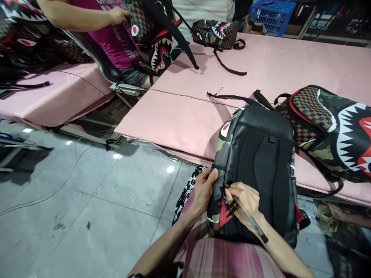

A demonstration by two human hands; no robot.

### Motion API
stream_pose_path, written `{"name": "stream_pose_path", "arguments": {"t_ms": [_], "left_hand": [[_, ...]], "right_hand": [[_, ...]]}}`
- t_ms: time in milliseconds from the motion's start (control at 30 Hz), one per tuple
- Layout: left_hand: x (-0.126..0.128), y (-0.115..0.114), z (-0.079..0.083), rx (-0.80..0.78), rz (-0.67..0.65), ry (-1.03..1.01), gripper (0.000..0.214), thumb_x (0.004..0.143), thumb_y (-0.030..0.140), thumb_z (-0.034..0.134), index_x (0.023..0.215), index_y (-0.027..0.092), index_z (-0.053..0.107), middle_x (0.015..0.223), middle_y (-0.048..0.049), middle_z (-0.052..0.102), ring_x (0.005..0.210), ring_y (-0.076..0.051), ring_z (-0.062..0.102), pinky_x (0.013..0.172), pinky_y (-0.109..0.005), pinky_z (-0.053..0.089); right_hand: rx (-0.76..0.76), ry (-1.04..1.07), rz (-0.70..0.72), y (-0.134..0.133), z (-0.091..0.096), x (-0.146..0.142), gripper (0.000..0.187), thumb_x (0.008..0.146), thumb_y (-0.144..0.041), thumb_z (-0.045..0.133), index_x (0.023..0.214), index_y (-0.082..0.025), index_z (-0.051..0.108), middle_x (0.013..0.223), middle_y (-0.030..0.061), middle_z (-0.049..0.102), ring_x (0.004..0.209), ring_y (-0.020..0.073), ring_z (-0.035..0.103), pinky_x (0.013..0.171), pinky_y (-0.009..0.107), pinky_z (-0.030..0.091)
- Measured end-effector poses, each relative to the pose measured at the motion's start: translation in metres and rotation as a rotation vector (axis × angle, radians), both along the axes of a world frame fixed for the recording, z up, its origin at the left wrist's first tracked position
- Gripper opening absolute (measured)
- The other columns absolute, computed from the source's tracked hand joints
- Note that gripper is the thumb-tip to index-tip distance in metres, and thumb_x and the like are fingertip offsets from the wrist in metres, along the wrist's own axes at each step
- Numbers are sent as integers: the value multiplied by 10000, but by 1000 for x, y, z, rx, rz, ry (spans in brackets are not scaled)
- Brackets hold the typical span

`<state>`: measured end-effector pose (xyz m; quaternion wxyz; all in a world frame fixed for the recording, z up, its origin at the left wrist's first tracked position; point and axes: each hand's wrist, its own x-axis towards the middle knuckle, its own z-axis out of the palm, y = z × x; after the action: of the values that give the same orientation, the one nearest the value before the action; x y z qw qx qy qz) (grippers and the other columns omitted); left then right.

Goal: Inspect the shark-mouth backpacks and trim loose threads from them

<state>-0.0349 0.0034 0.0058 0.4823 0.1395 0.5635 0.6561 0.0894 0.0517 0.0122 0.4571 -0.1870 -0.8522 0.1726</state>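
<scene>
A black-backed backpack (262, 154) lies across my lap and the edge of the table, padded back panel facing up. My left hand (205, 189) is closed on its left side, thumb on top of the camouflage edge. My right hand (245, 200) is closed round a pen (251, 220) with a see-through barrel and a dark end, its tip side hidden near the side seam. A small black pointed piece (232, 210) sticks out under that hand; I cannot tell what it is. Beside it shows a red triangular patch (224, 214) on the bag's lower left side.
A second backpack (333, 127) with shark teeth rests on the pink table (174, 116) at my right. Another bag (216, 33) lies farther back. Across the table corner, a person in a magenta shirt (113, 42) handles a backpack. A blue crate (272, 17) stands behind.
</scene>
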Motion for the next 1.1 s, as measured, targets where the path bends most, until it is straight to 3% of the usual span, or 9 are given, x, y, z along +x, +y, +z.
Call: {"name": "stream_pose_path", "arguments": {"t_ms": [400,800,1100], "left_hand": [[0,0,-1,-22,1,40,371,722,494,650,679,138,555,599,39,438,535,-76,331,487,-200,271],[1,0,-1,-19,6,6,357,713,485,660,729,134,596,639,30,501,560,-86,387,516,-209,308],[1,0,1,-18,9,24,356,719,482,655,693,140,559,614,41,459,548,-80,355,504,-210,284]], "right_hand": [[-65,25,-7,2,-3,0,101,831,-109,586,848,-187,526,664,0,597,548,103,575,511,204,431],[-34,-7,1,1,-1,1,130,817,-68,580,863,-176,523,672,15,600,559,108,577,517,213,436],[-31,-3,-6,1,-3,0,110,819,-79,570,848,-177,530,672,5,603,547,101,574,521,207,434]]}}
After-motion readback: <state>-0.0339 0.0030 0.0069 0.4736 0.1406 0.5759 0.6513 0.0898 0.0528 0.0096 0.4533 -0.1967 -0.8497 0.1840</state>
